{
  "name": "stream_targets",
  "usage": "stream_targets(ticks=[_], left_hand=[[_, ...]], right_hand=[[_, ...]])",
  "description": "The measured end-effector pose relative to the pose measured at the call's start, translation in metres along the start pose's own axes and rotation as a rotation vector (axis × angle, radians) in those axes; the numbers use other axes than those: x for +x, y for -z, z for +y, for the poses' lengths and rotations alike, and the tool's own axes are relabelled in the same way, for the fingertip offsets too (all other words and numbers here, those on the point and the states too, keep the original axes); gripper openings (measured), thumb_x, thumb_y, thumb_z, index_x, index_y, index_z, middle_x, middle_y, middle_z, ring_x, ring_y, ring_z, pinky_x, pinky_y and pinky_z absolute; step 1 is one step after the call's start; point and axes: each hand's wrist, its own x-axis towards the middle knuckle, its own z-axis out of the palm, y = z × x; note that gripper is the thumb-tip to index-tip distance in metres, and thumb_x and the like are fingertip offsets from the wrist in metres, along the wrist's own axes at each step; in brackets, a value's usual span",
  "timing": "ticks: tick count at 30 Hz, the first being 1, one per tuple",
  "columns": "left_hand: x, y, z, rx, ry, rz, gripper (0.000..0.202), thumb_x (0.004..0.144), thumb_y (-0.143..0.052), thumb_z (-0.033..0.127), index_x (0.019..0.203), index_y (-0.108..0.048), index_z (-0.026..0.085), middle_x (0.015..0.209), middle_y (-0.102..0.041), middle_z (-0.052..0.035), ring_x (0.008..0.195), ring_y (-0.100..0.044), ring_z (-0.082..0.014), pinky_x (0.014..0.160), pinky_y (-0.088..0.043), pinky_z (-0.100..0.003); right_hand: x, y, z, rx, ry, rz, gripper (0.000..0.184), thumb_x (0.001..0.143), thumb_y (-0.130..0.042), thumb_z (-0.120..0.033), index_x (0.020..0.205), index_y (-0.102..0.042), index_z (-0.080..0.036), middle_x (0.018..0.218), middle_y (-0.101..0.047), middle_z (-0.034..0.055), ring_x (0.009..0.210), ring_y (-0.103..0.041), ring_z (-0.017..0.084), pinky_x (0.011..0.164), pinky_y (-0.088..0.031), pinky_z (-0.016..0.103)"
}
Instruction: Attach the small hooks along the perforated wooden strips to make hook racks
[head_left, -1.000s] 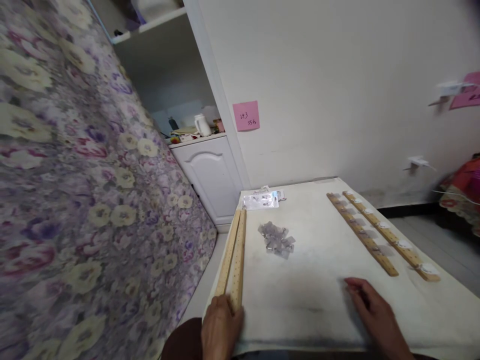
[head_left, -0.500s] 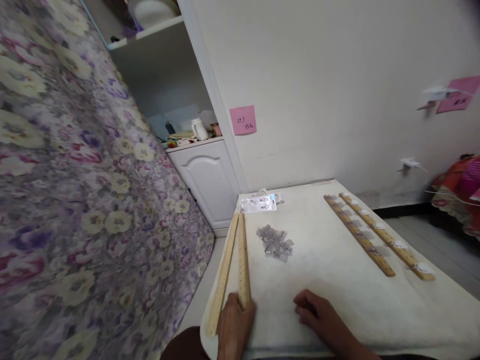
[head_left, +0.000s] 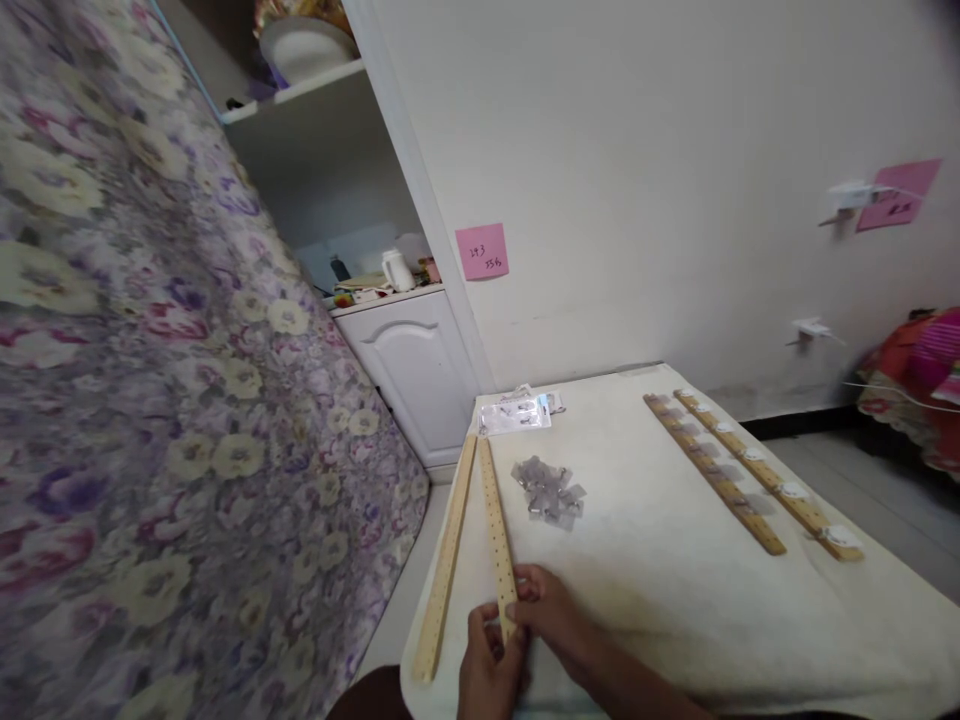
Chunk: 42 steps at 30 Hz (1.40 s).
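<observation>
Between my two hands is the near end of a long wooden strip (head_left: 495, 520) with rows of small holes, its far end resting on the table. My left hand (head_left: 491, 655) is closed around the near end from the left. Pinching the same strip from its right edge is my right hand (head_left: 546, 605). A second wooden strip (head_left: 448, 565) lies to the left, near the table's edge. Just right of the held strip sits a pile of small clear plastic packets (head_left: 549, 490) with tiny metallic pieces in them.
A flat clear package (head_left: 514, 413) lies at the table's (head_left: 630, 640) far left. On the right lie two more wooden strips, one with greyish pieces (head_left: 712, 470) and one with white pieces (head_left: 772, 480). A floral curtain (head_left: 225, 420) hangs left, and a white cabinet (head_left: 409, 370) stands behind.
My right hand has moved left onto the strip, which my left hand was holding alone. The strip's near end has swung right, away from the other strip. The view has shifted slightly.
</observation>
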Motion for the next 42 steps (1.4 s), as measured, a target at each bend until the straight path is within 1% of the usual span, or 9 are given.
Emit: stream_targets(ticks=[2,5,10,18,22,26,32,36,42], left_hand=[[-0.002,0.001,-0.002,-0.038,-0.013,-0.061,0.062,0.064,-0.054,0.073,0.099,-0.045,0.022,0.059,-0.052,0.0065,0.043,-0.049,-0.0115,0.043,-0.034,-0.023],[-0.004,0.004,-0.003,-0.096,-0.030,-0.119,0.061,0.067,-0.052,0.072,0.099,-0.048,0.021,0.061,-0.053,0.0056,0.043,-0.047,-0.0105,0.044,-0.033,-0.023],[-0.001,0.010,-0.002,-0.115,-0.066,-0.016,0.061,0.071,-0.051,0.070,0.106,-0.050,0.019,0.065,-0.057,0.0029,0.053,-0.053,-0.0136,0.049,-0.036,-0.024],[0.003,0.000,-0.010,-0.063,-0.062,0.007,0.063,0.069,-0.050,0.072,0.100,-0.056,0.018,0.056,-0.054,0.0042,0.049,-0.053,-0.0144,0.048,-0.037,-0.025],[0.007,0.012,-0.018,0.029,-0.128,0.099,0.051,0.073,-0.053,0.064,0.095,-0.059,0.019,0.066,-0.061,0.0004,0.065,-0.061,-0.0188,0.061,-0.047,-0.029],[0.019,0.030,-0.032,0.047,-0.200,0.229,0.051,0.075,-0.054,0.054,0.111,-0.055,0.017,0.103,-0.065,-0.0085,0.097,-0.062,-0.0238,0.086,-0.049,-0.035],[0.038,0.024,-0.034,0.224,-0.337,0.277,0.059,0.083,-0.044,0.040,0.134,-0.037,0.011,0.140,-0.041,-0.0178,0.132,-0.036,-0.0282,0.111,-0.027,-0.047],[0.054,0.008,-0.020,0.318,-0.357,0.247,0.067,0.083,-0.042,0.036,0.139,-0.027,0.002,0.145,-0.032,-0.0225,0.137,-0.026,-0.0298,0.114,-0.020,-0.047],[0.069,0.004,-0.006,0.336,-0.308,0.243,0.064,0.084,-0.039,0.038,0.136,-0.031,0.002,0.139,-0.040,-0.0232,0.132,-0.034,-0.0314,0.112,-0.025,-0.047]], right_hand=[[-0.009,0.006,-0.001,0.034,-0.002,0.052,0.047,0.054,-0.061,-0.020,0.102,-0.062,-0.014,0.082,-0.069,0.0050,0.073,-0.063,0.020,0.061,-0.047,0.027],[-0.029,0.024,-0.003,0.038,0.000,-0.028,0.051,0.056,-0.061,-0.021,0.107,-0.063,-0.016,0.086,-0.070,0.0057,0.070,-0.063,0.020,0.057,-0.045,0.026],[-0.069,0.086,-0.015,-0.064,0.073,-0.154,0.050,0.064,-0.063,-0.035,0.112,-0.065,-0.020,0.096,-0.070,0.0071,0.083,-0.062,0.023,0.071,-0.048,0.033],[-0.124,0.195,-0.069,-0.241,-0.051,-0.004,0.040,0.073,-0.058,-0.042,0.106,-0.070,-0.022,0.097,-0.069,0.0096,0.076,-0.061,0.022,0.059,-0.047,0.029],[-0.127,0.230,-0.081,-0.475,-0.063,0.082,0.040,0.075,-0.056,-0.047,0.100,-0.072,-0.020,0.086,-0.069,0.0089,0.074,-0.061,0.023,0.061,-0.049,0.032],[-0.124,0.244,-0.075,-0.807,0.041,0.269,0.038,0.074,-0.061,-0.049,0.100,-0.069,-0.023,0.103,-0.069,0.0080,0.098,-0.061,0.027,0.088,-0.048,0.037],[-0.132,0.252,-0.048,-1.064,0.276,0.375,0.049,0.071,-0.066,-0.043,0.116,-0.060,-0.025,0.124,-0.057,0.0085,0.117,-0.051,0.028,0.104,-0.038,0.041],[-0.136,0.264,-0.034,-1.130,0.328,0.520,0.043,0.072,-0.061,-0.036,0.113,-0.061,-0.022,0.118,-0.059,0.0096,0.114,-0.053,0.028,0.102,-0.040,0.044],[-0.135,0.261,-0.040,-1.089,0.305,0.542,0.032,0.074,-0.056,-0.028,0.104,-0.063,-0.021,0.101,-0.061,0.0078,0.091,-0.060,0.022,0.082,-0.050,0.035]])
